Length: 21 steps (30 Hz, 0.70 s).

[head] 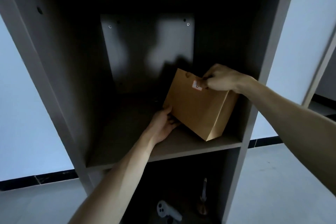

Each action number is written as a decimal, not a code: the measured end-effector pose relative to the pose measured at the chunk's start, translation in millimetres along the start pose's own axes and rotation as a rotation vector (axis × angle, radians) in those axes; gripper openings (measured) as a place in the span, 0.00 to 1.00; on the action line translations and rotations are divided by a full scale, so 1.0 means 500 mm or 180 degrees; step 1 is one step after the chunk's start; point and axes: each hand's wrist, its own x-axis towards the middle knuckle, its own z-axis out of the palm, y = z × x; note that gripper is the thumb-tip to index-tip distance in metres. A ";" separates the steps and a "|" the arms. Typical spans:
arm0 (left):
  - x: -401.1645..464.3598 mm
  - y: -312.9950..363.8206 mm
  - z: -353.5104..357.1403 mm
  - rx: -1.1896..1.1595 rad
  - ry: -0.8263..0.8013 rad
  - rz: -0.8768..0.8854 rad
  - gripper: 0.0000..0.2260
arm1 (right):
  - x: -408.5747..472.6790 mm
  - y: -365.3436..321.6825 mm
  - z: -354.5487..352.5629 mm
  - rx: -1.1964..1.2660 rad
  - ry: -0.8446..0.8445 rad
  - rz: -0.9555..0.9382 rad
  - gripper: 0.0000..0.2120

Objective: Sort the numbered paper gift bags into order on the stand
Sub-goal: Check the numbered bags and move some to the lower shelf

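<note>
A brown paper gift bag (197,109) stands tilted on the right side of the stand's shelf (181,148). A small white label (197,85) with a red edge sits near its top; the number on it is too small to read. My right hand (221,78) pinches the bag's top edge beside the label. My left hand (164,123) cups the bag's lower left corner, fingers curled against it.
The stand is a dark grey open cabinet (60,71) with side walls close on both sides of the bag. The lower compartment holds a white game controller (166,211) and a small upright object (203,196). Pale floor and white walls surround the stand.
</note>
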 end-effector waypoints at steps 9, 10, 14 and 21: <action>0.028 -0.017 0.002 0.0573 0.0076 0.0163 0.20 | 0.039 -0.002 0.004 -0.0123 -0.0114 0.0037 0.10; 0.026 -0.018 0.001 0.0637 0.0049 0.0166 0.21 | 0.039 -0.007 0.003 -0.0223 -0.0110 0.0012 0.10; 0.024 -0.017 0.011 0.0947 -0.0058 0.0233 0.22 | 0.036 -0.020 -0.005 -0.0810 -0.0113 0.0023 0.09; 0.047 -0.027 0.074 0.2925 0.0051 0.0812 0.21 | 0.007 -0.011 0.000 -0.1459 0.0329 0.0253 0.21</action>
